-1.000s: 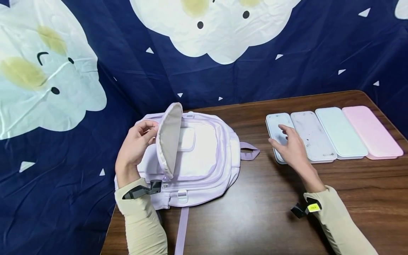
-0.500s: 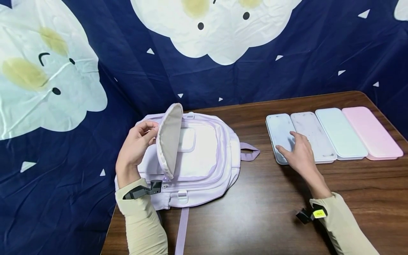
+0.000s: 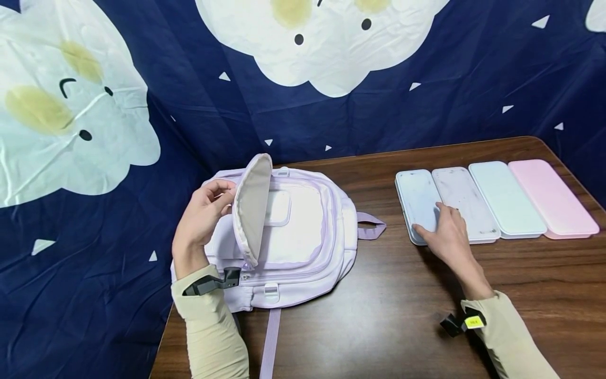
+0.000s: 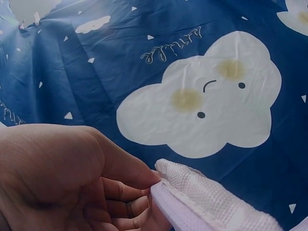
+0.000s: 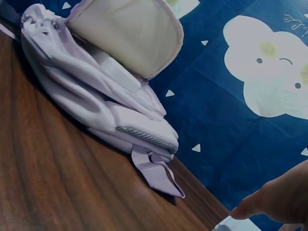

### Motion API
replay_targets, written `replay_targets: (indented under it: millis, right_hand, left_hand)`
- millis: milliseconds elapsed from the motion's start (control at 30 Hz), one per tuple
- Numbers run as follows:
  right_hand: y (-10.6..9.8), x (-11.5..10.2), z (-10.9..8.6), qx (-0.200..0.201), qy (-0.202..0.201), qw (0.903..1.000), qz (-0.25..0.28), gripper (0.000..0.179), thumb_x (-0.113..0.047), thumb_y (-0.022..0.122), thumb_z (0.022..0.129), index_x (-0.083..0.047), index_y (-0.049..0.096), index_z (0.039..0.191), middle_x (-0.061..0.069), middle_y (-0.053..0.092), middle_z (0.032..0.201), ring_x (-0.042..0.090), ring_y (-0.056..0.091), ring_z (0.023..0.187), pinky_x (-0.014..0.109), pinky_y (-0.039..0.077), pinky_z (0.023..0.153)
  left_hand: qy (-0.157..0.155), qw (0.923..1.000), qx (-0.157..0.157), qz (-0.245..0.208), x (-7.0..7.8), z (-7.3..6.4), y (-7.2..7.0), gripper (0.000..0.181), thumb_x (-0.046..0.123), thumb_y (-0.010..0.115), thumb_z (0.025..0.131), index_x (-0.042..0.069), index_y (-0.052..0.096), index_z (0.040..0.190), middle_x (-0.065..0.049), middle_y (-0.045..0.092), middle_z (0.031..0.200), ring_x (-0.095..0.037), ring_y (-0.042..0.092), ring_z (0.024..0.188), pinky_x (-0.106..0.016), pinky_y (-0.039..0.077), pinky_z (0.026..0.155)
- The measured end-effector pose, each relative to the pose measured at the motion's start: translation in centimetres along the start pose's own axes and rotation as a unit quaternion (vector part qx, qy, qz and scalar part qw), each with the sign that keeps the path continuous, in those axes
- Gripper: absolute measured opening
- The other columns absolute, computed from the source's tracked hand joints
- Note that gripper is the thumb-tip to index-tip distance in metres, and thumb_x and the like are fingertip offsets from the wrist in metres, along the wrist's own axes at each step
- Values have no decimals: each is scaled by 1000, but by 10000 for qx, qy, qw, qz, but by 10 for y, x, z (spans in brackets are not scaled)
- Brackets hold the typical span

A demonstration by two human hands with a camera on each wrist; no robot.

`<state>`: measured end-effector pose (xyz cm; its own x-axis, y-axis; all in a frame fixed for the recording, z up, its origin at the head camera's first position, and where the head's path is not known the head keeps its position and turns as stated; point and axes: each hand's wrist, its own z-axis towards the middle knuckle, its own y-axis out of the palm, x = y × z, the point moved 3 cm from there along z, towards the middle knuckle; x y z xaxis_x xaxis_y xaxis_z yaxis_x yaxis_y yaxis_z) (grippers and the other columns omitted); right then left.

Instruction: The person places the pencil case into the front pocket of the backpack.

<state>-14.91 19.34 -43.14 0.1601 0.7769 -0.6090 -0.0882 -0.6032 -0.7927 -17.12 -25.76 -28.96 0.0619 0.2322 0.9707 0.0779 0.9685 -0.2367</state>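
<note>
The left hand (image 3: 196,221) pinches the edge of the flap (image 3: 253,210) and keeps it raised, so the bag (image 3: 303,237) looks ready on that count. The right hand (image 3: 447,237) spreads across the near half of the blue case (image 3: 418,197), thumb on one side and fingers towards the other; whether it grips yet cannot be told. That case lies flat on the worktop (image 3: 369,310), under and just beyond the right hand, well to the right of the left hand.

Judging by this, the opening step is done, while lifting the blue case is not. Three more lie outside the bag: the grey case (image 3: 461,197) just beyond the right hand, then, farther to its right, the mint case (image 3: 506,197) and the pink case (image 3: 551,197). What the bag contains cannot be made out.

The grey case sits close beside the blue one, probably leaving the right fingers little room. Between the right hand and the bag, the loop (image 3: 374,233) juts out over the worktop. A strap (image 3: 270,342) trails to the right of the left forearm. The backdrop (image 3: 331,121) hangs beyond both hands.
</note>
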Motion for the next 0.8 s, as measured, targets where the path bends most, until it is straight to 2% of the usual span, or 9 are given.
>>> replay_targets:
  millis: [233,367,600,800]
  right_hand:
    - [8,1,-10,91,-101,9994,-306,87,-27,73,80,15,25,140,46,28,133,59,28,122,66,29,98]
    - [12,0,-15,-28,-72,9984,-553,86,-33,70,83,14,27,139,48,25,133,60,27,121,68,30,96]
    - [17,-4,-23,0,-351,9938,-1052,87,-42,71,82,12,28,135,47,33,112,60,43,97,63,42,70]
    - [21,-3,-26,-81,-178,9946,-1014,88,-42,69,84,7,22,140,48,27,118,62,40,101,65,42,68]
  left_hand:
    - [53,10000,-62,-31,-1,2,0,4,6,53,96,3,55,97,3,56,84,-5,56,75,-17,51,66]
    - [64,9999,-96,9,0,3,-1,4,6,53,96,2,55,98,3,56,84,-6,56,74,-17,52,65]
    - [54,9999,-94,65,2,3,1,5,6,53,96,2,55,98,4,56,82,-5,56,73,-16,52,65]
    - [46,9998,-113,179,2,3,4,8,7,52,97,0,55,99,3,56,83,-6,56,74,-17,52,67]
